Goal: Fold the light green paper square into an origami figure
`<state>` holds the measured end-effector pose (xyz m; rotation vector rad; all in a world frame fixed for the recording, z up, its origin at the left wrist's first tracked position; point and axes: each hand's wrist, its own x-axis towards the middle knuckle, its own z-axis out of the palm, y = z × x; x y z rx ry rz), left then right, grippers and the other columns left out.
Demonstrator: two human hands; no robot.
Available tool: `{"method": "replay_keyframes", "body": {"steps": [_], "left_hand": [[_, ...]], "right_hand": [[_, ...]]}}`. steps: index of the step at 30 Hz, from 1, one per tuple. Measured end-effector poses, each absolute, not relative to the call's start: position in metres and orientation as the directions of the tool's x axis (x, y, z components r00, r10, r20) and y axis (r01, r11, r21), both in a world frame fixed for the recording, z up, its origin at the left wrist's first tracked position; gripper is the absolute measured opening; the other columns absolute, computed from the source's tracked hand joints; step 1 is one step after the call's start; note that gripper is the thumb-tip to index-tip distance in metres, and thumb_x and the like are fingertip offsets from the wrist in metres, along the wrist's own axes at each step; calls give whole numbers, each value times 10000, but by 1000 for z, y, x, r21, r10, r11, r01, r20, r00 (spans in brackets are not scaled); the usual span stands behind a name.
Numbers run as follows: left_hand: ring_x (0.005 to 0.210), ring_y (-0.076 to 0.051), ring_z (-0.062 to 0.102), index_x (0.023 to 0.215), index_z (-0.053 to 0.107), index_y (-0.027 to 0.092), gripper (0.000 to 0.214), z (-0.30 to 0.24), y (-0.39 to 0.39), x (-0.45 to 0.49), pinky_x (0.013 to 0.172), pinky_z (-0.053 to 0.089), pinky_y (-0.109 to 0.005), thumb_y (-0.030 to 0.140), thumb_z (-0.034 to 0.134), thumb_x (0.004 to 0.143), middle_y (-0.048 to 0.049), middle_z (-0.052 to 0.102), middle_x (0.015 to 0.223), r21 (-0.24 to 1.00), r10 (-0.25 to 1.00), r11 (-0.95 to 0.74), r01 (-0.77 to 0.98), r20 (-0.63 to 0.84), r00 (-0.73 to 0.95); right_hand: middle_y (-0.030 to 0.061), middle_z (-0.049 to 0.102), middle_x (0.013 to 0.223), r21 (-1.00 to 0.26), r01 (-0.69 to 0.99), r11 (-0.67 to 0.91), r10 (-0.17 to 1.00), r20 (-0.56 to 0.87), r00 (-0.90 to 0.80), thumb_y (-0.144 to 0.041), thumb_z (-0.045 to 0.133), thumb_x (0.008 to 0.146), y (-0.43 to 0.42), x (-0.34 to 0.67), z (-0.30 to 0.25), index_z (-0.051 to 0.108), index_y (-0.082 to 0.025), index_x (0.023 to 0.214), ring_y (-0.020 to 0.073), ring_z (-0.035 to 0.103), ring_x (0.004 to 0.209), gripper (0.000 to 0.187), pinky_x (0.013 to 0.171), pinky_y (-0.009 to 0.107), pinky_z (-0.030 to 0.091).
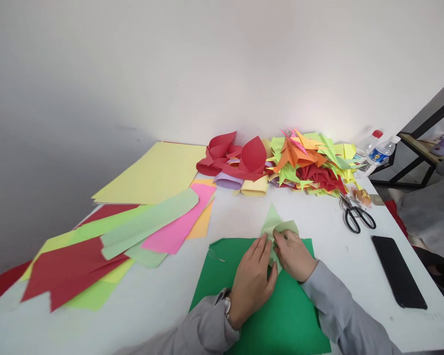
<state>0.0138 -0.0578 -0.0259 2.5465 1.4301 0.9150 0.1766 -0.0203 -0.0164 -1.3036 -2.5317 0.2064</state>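
A pale green folded paper piece (276, 224) lies on a dark green sheet (281, 315) on the white table (329, 236). My left hand (250, 281) rests flat beside it, with its fingertips pressing on the piece's left edge. My right hand (293, 256) is closed in a pinch on the piece's right side. Both wrists are in grey sleeves, and a watch shows on the left wrist.
Loose coloured sheets (133, 222) fan out at the left. A heap of folded paper shapes (303, 165) and red and yellow rolls (240, 165) sits at the back. Black scissors (357, 214), a black phone (398, 271) and two plastic bottles (377, 150) lie at the right.
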Motion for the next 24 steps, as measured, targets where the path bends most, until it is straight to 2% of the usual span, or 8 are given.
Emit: {"method": "replay_keyframes", "body": {"steps": [6,12,15,18,21,24], "left_hand": [[1257,-350,466,1353,464,101,492,-23,-55,14,983,449,-496,335,450,920,-197,488,1383,310,836,-512,801,393,383],[1203,-368,472,1331,505,168,474,-17,-50,14,905,451,-495,391,461,914,-178,504,1346,221,862,-461,859,342,375],[1185,-363,472,1303,532,177,454,-16,-48,13,896,436,-487,394,468,909,-174,506,1329,192,865,-451,872,336,373],[1153,-361,480,1228,585,162,414,-15,-47,13,885,424,-478,391,487,898,-184,523,1279,187,871,-432,882,340,355],[1098,-343,497,1169,609,155,378,-13,-44,13,850,427,-455,386,494,892,-178,543,1207,199,876,-420,885,344,338],[1025,-322,514,1146,609,164,364,-10,-41,14,806,434,-441,391,506,881,-162,555,1135,212,879,-420,882,339,337]], "right_hand": [[120,650,927,-346,769,538,843,199,-500,-118,419,910,-23,174,-11,363,-103,1371,247,543,946,465,832,397,474],[136,635,1066,-439,708,554,831,352,-431,-116,354,922,-27,175,-7,369,-127,1336,227,585,994,414,847,376,528],[110,648,1025,-420,715,559,818,418,-394,-144,361,935,-30,177,-9,443,-150,1246,207,613,951,321,819,343,531],[68,628,799,-346,751,562,799,462,-385,-144,353,933,-32,177,-13,552,-157,992,185,603,744,208,680,295,518],[59,565,682,-258,767,587,761,499,-415,-115,355,905,-33,177,-15,557,-169,773,189,549,661,247,613,288,487],[75,567,700,-235,747,622,738,493,-460,-93,385,893,-35,176,-13,580,-162,732,197,543,700,262,653,301,499]]}}
